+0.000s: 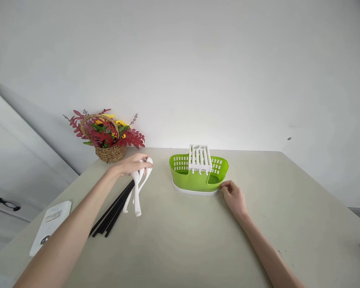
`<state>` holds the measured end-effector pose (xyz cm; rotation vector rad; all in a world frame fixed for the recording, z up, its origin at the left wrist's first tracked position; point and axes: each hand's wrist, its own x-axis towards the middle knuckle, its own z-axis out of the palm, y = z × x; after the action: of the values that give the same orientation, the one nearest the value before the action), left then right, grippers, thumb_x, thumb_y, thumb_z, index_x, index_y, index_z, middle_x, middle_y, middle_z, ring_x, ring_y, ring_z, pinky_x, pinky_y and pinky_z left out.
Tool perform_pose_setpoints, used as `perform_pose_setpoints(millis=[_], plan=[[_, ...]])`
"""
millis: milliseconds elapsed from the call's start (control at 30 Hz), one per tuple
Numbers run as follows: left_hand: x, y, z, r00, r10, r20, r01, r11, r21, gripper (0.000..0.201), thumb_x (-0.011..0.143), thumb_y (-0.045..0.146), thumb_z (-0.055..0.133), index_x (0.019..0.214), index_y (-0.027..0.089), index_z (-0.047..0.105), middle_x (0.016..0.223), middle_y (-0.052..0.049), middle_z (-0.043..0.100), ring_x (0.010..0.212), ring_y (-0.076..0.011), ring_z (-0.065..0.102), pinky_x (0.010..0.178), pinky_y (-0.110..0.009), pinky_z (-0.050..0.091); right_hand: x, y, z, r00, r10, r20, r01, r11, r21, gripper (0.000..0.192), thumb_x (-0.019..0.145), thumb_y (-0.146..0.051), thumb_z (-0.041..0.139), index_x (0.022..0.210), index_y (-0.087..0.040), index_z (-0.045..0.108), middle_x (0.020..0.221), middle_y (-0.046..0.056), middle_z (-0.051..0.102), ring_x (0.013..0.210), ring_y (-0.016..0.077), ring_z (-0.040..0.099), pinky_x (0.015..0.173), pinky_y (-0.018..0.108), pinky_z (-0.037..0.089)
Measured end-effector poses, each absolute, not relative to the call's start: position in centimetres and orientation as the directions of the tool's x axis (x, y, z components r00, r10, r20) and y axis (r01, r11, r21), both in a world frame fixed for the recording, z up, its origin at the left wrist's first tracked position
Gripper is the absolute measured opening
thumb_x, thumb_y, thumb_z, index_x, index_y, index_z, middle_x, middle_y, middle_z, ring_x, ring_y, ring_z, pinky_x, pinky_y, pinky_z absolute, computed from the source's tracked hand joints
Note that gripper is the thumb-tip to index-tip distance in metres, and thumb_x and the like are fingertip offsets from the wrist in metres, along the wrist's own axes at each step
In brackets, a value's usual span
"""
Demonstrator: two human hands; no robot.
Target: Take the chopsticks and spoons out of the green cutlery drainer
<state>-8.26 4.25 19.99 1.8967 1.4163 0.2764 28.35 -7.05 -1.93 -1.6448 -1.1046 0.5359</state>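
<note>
Here we have the green basket (184, 182) as our landmark, sitting on the table (183, 248) in a shallow white tray (195, 192), with a slotted white rack (199, 158) laid across its middle; small hooks hang from the front of that rack. Our two hands are well apart, one on either side of the basket. To the left of it, our left hand (135, 163) is closed around several long white utensils (137, 198), their narrow ends slanting downward; we cannot tell whether those ends meet the table. At the basket's right end, our right hand (234, 197) has its fingers bent in by the tray's edge, though we cannot tell whether they pinch it or only rest there.

Left of the basket and nearer to us, black sticks (112, 214) lie in a loose bundle, their far ends reaching in behind the utensils. Farther left of it we see a flat white object (54, 216) with dark print, partly covered by our forearm. Left of the basket and toward the wall (198, 80), a wicker basket (109, 154) holds red leaves (134, 139) and yellow flowers (120, 122).
</note>
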Motion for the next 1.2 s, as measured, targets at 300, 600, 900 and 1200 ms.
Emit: perform_pose_setpoints(millis=[300, 600, 900, 1200], plan=[[-9.0, 5.0, 15.4, 0.421, 0.873, -0.247, 0.889, -0.343, 0.304, 0.018, 0.07, 0.04, 0.06, 0.074, 0.023, 0.061, 0.071, -0.001, 0.07, 0.068, -0.0219, 0.065, 0.058, -0.027, 0.04, 28.4, -7.0, -2.0, 0.47, 0.868, 0.158, 0.402, -0.052, -0.914, 0.021, 0.079, -0.037, 0.05, 0.083, -0.025, 0.066, 0.078, 0.002, 0.073, 0.068, 0.0209, 0.062, 0.069, 0.032, 0.045], [-8.8, 4.7, 12.7, 0.409, 0.875, -0.258, 0.912, -0.383, 0.145, 0.009, 0.07, 0.032, 0.06, 0.071, 0.023, 0.059, 0.073, -0.004, 0.071, 0.068, -0.0229, 0.065, 0.059, -0.028, 0.04, 28.5, -7.1, -1.9, 0.468, 0.87, 0.153, 0.407, -0.059, -0.911, 0.021, 0.078, -0.037, 0.05, 0.084, -0.025, 0.066, 0.079, 0.002, 0.073, 0.068, 0.0209, 0.063, 0.071, 0.033, 0.045], [-7.8, 3.6, 11.5, 0.356, 0.879, -0.318, 0.923, -0.384, -0.027, 0.015, 0.074, 0.028, 0.061, 0.085, 0.021, 0.066, 0.09, -0.012, 0.076, 0.081, -0.0283, 0.072, 0.066, -0.031, 0.049, 28.5, -7.2, -1.8, 0.463, 0.874, 0.144, 0.404, -0.063, -0.913, 0.021, 0.079, -0.037, 0.05, 0.084, -0.025, 0.066, 0.075, 0.001, 0.071, 0.068, 0.0211, 0.062, 0.07, 0.033, 0.045], [-6.1, 1.9, 10.4, 0.331, 0.891, -0.31, 0.925, -0.371, -0.078, 0.019, 0.08, 0.029, 0.062, 0.093, 0.019, 0.069, 0.1, -0.016, 0.077, 0.089, -0.0307, 0.075, 0.07, -0.034, 0.052, 28.6, -7.1, -1.9, 0.46, 0.876, 0.146, 0.41, -0.063, -0.91, 0.021, 0.079, -0.038, 0.051, 0.084, -0.025, 0.067, 0.077, 0.001, 0.072, 0.067, 0.0209, 0.063, 0.07, 0.033, 0.045]])
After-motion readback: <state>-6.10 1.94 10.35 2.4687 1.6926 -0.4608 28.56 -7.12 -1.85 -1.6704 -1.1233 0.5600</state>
